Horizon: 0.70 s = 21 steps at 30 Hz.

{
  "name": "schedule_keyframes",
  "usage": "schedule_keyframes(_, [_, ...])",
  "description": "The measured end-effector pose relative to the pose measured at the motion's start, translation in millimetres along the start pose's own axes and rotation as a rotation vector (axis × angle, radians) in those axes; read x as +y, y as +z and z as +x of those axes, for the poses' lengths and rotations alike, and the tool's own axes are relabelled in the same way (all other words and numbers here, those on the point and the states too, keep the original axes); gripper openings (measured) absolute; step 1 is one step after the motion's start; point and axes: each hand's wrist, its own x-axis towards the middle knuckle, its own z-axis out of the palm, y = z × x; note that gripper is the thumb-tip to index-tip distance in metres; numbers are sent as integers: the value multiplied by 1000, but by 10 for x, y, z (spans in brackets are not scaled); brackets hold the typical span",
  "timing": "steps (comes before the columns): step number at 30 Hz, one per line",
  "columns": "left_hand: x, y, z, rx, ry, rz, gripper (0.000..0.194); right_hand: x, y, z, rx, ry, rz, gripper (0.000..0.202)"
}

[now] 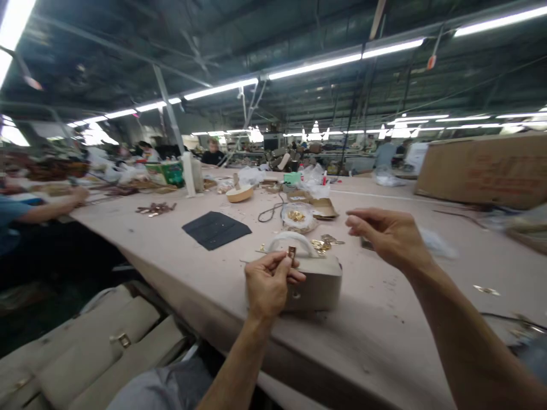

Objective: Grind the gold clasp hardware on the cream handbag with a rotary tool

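At the beige bag on the table, the left hand pinches a small metal clasp upright between thumb and fingers. To the bag's right, the right hand hangs raised, fingers bent toward the thumb; whether tips meet, I cannot tell.

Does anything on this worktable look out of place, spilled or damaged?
Mildly: a gold-coloured metal piece lies toward the right, apart from the loose gold pile just beyond the beige bag. Dark specks also dot the tabletop. No damage is evident.
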Motion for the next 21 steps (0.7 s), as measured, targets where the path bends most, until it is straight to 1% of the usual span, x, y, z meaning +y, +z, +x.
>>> schedule_keyframes(2, [-23,-64,-29,18,23,16,31,252,-419,-140,155,57,-198,45])
schedule_keyframes(3, [-43,-101,-41,28,39,27,30,394,-628,-266,215,98,-334,42])
schedule_keyframes(4, [-66,-139,-53,37,54,38,29,535,-827,-427,248,164,-491,40])
schedule_keyframes(5, [-90,-176,-64,40,67,49,28,668,-1006,-613,266,265,-672,39])
schedule_keyframes(6, [-112,-208,-77,40,80,58,27,790,-1158,-812,271,397,-862,39])
schedule_keyframes(8, [-143,-255,-104,30,93,73,25,990,-1369,-1194,203,661,-1152,50])
schedule_keyframes(10, [-159,-276,-125,21,99,82,25,1119,-1468,-1493,117,864,-1317,58])
schedule_keyframes(11, [-164,-279,-131,17,101,87,25,1155,-1490,-1602,103,928,-1368,61])
schedule_keyframes(12, [-169,-279,-134,14,104,93,25,1173,-1501,-1686,114,962,-1406,62])
schedule_keyframes(16, [-181,-287,-140,18,123,127,25,1132,-1522,-1888,290,952,-1472,66])
schedule_keyframes(18, [-182,-302,-156,26,129,139,24,1115,-1558,-1967,346,1001,-1451,72])
schedule_keyframes(21, [-181,-325,-188,27,124,147,24,1153,-1677,-2068,387,1097,-1377,86])
